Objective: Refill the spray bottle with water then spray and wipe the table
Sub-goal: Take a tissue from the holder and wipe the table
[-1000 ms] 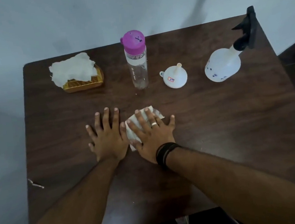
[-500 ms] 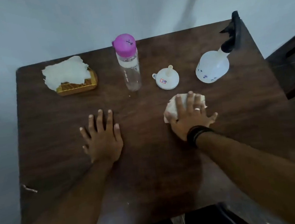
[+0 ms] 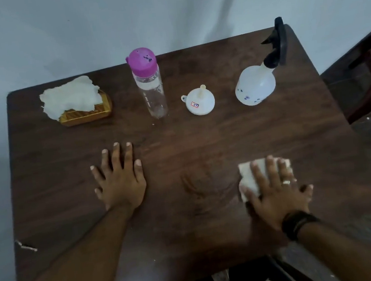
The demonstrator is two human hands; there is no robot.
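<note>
Dark wood tabletop [image 3: 203,142], seen from above. Right hand [image 3: 277,189] lies flat on a white tissue [image 3: 249,176] at the near right, fingers [image 3: 259,173] spread and pressing it down, not curled around it; ring on 1 finger, dark band at the wrist. Left hand [image 3: 119,183] rests palm-down left of centre, fingers splayed, holding nothing. Faint smear marks on the wood between the 2 hands. Along the far side, left to right: tissue holder [image 3: 85,113] topped with white tissues, clear bottle [image 3: 150,91] with pink cap, upright, white funnel [image 3: 200,101] mouth-down, spray bottle [image 3: 257,82] with black trigger head, upright. All 4 well apart from both hands.
</note>
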